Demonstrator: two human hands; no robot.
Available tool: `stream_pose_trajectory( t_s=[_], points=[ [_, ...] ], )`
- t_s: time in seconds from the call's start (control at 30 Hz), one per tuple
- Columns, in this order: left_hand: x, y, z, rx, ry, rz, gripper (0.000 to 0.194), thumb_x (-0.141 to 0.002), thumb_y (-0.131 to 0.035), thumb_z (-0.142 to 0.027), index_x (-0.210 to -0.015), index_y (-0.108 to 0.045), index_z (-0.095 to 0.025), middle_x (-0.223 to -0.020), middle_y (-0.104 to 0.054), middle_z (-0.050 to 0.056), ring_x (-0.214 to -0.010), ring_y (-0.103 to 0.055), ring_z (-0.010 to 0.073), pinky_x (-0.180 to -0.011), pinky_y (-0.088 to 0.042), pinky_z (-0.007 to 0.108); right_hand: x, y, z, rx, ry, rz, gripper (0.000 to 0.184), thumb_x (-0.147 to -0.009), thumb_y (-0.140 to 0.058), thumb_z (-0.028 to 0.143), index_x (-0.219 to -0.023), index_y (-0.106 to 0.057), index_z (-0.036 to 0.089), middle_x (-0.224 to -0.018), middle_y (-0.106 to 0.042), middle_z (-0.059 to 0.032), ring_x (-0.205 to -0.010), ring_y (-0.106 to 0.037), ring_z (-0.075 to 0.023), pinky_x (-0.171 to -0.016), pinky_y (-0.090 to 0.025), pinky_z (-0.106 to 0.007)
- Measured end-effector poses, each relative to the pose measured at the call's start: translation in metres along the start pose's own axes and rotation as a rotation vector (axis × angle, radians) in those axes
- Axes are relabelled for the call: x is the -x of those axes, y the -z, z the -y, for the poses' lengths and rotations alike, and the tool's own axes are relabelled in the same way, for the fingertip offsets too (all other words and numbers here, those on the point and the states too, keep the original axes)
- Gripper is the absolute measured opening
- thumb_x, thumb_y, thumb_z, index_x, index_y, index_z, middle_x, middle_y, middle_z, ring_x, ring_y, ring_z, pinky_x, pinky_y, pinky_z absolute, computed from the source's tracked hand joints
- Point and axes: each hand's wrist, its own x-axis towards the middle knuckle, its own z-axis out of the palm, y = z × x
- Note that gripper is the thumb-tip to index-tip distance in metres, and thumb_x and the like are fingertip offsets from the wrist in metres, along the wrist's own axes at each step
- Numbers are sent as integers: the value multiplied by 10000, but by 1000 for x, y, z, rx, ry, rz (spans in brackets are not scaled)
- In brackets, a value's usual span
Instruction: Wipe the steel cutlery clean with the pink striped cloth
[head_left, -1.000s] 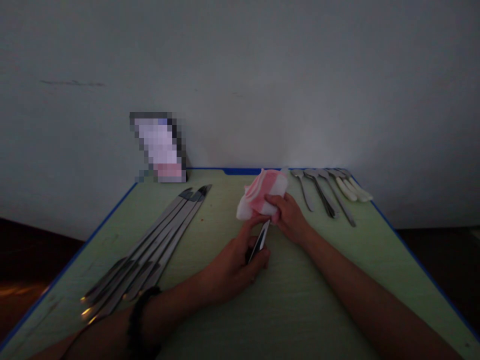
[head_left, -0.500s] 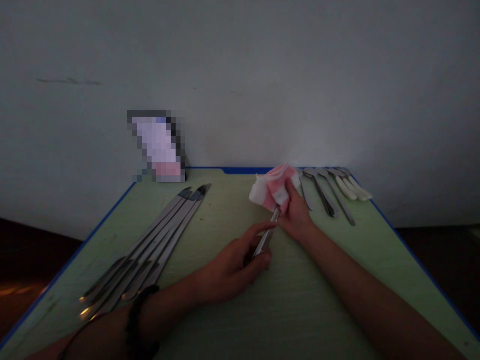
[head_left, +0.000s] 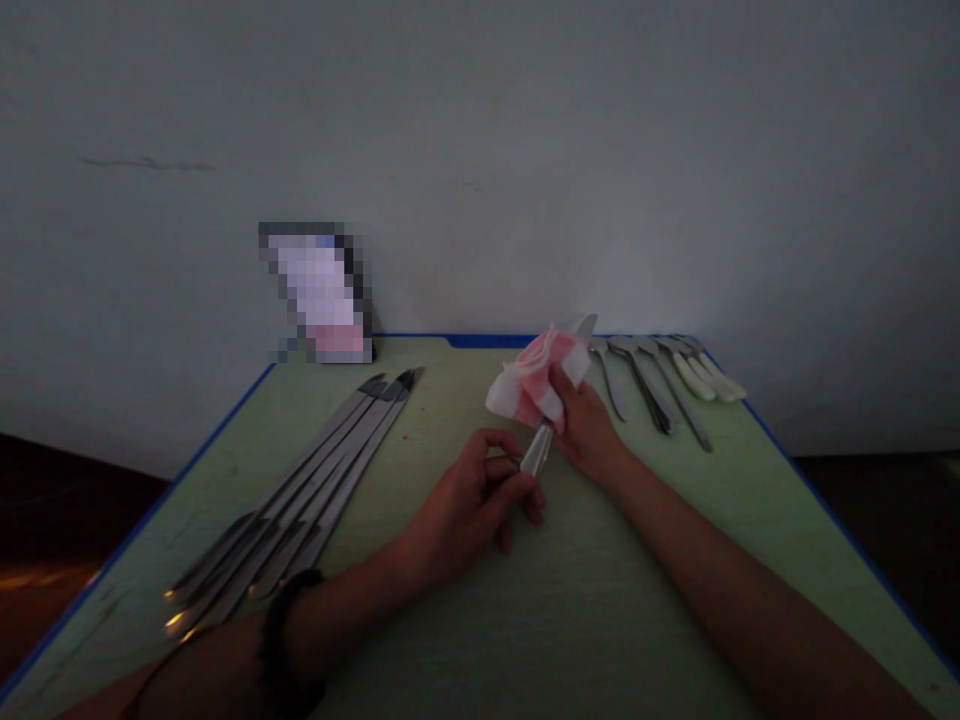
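In my right hand (head_left: 589, 425) is a pink-and-white cloth (head_left: 529, 380), bunched around the middle of a metal table knife (head_left: 538, 448). The blade tip sticks out past the cloth at the far side, and the handle points back toward me. My left hand (head_left: 487, 495) has its thumb and curled fingers at the handle end, in a loose grip. Several similar table knives (head_left: 322, 470) lie side by side on the table, left of my left hand. Beyond my right hand, several spoons (head_left: 646, 385) lie in a row, some with white handles.
A pale green table (head_left: 600, 620) with a blue edge stands against a grey wall (head_left: 480, 150). A blurred-out phone-like device (head_left: 322, 295) leans on the wall at the back left. My left wrist wears a dark band (head_left: 281, 640).
The knife has slid farther through the cloth, so its blade tip now shows beyond it and less handle shows. My left fingers have loosened and spread somewhat; my right hand shifted slightly left.
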Motion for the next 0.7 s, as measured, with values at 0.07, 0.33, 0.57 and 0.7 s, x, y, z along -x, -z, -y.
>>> stream_pose_trajectory(
  t_s=[0.07,0.33,0.57,0.7],
  points=[
    [-2,0,0,14,24,-24,189,-890,-492,-300,-957,-347,-197,-774,-651,17,-581,-606,118,-399,-451,170,4,0,3,30,15,15,377,-722,-577,552,-755,-554,177,-601,-535,30,-519,-441,-88,-499,-352,-222],
    [-1,2,-4,-46,74,-29,237,-878,-496,-331,-923,-579,-114,-721,-675,41,-504,-579,91,-399,-442,165,12,1,14,319,-1,260,358,-720,-602,512,-778,-568,160,-645,-553,9,-553,-449,-97,-513,-363,-225],
    [0,2,-3,-134,91,-47,342,-909,-425,-388,-775,-587,-119,-632,-630,11,-411,-476,55,-396,-389,159,15,-2,15,390,7,356,314,-676,-675,415,-829,-583,157,-685,-576,1,-559,-470,-96,-501,-385,-211],
    [0,4,-6,-286,95,-13,438,-915,-386,-404,-604,-544,-138,-497,-518,-27,-389,-415,57,-383,-325,163,18,-5,13,380,17,348,289,-685,-666,430,-753,-567,168,-621,-549,18,-514,-434,-85,-470,-366,-205]
  ],
)
